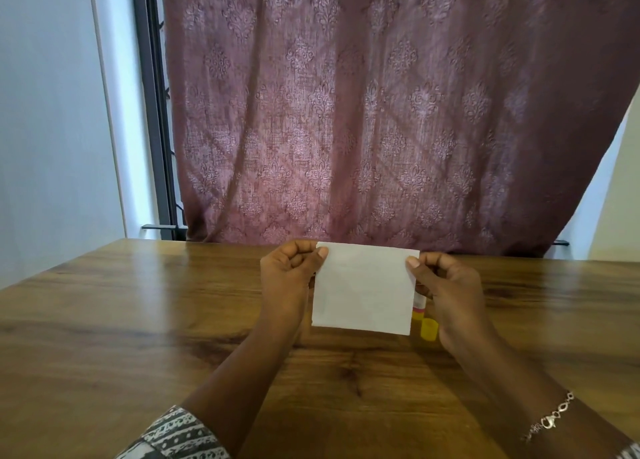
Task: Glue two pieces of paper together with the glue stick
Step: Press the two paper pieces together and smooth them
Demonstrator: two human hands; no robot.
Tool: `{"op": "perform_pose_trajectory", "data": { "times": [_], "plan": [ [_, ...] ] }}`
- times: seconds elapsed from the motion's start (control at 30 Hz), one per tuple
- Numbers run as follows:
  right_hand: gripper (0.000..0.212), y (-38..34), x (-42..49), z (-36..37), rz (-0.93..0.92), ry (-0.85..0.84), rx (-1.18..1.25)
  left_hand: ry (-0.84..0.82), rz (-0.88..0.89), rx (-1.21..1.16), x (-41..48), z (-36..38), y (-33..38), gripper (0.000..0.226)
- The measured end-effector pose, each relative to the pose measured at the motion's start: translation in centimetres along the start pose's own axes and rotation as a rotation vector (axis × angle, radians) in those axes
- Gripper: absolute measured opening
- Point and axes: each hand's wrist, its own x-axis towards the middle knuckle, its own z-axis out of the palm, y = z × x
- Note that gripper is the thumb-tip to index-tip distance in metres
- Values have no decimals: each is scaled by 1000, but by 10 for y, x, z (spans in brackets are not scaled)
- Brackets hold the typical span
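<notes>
A white rectangle of paper (363, 288) is held upright above the wooden table (138, 320). My left hand (287, 282) pinches its upper left corner and my right hand (450, 295) pinches its upper right corner. Whether it is one sheet or two pressed together I cannot tell. Behind the paper's right edge a glue stick (418, 308) shows as a white and yellow sliver, mostly hidden. Its yellow cap (429, 329) lies on the table beside my right hand.
A maroon patterned curtain (381, 112) hangs behind the table's far edge. A white wall (52, 112) and a dark window frame (156, 112) stand at the left. A bracelet (550, 420) is on my right wrist.
</notes>
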Motion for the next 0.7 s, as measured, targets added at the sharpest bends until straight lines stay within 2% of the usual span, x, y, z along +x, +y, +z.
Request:
{"op": "perform_pose_trajectory", "data": {
  "times": [0.27, 0.7],
  "plan": [
    [10, -4, -2, 0, -47, -6, -4, 18, -34, -24, -1, 1, 4, 10],
    [18, -3, -5, 2, -106, -35, 0, 46, -9, 12, 1, -2, 9, 14]
  ]
}}
